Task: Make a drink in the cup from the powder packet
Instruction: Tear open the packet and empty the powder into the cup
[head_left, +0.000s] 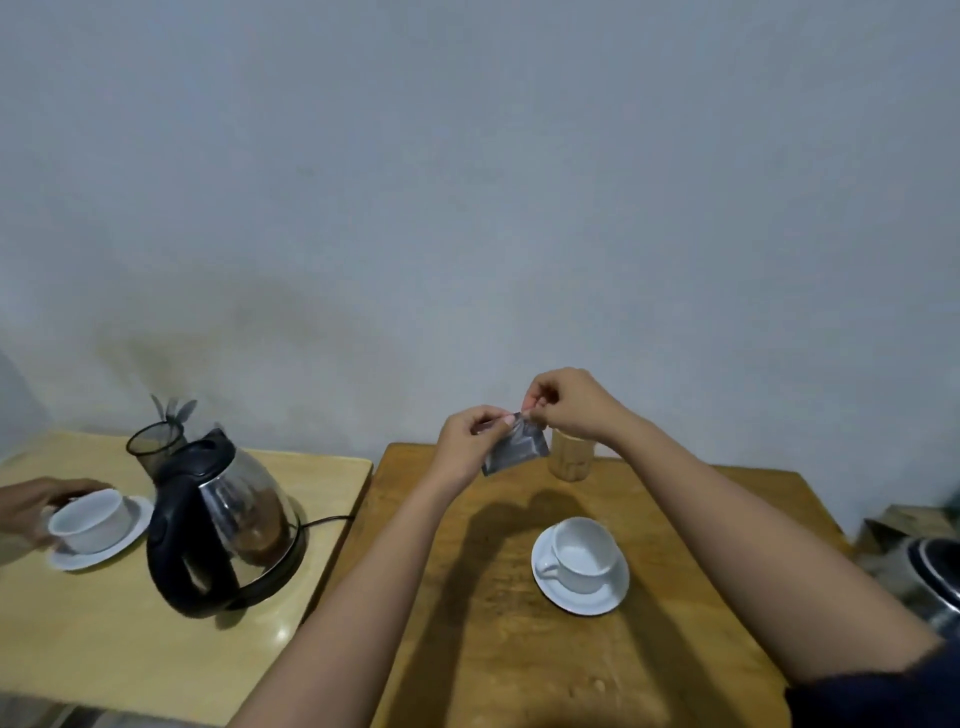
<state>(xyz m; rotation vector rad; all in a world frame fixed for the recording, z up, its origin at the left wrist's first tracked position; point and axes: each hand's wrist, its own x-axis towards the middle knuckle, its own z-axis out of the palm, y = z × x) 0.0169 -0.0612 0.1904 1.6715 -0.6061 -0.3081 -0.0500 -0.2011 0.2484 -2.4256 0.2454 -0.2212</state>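
A small grey powder packet (514, 448) hangs in the air above the far side of the brown wooden table (493, 639). My left hand (467, 441) pinches its upper left edge and my right hand (566, 405) pinches its top corner, fingertips close together. A white cup (581, 553) stands empty on a white saucer (610, 597) on the table, below and to the right of the packet, handle toward the left.
A wooden holder (570, 460) stands behind the packet. On the lighter table at the left are a glass electric kettle (228, 525) with black handle, a dark container of utensils (155, 447), and a second white cup (92, 519) held by another person's hand (31, 512). A metal pot (935, 577) sits at the right edge.
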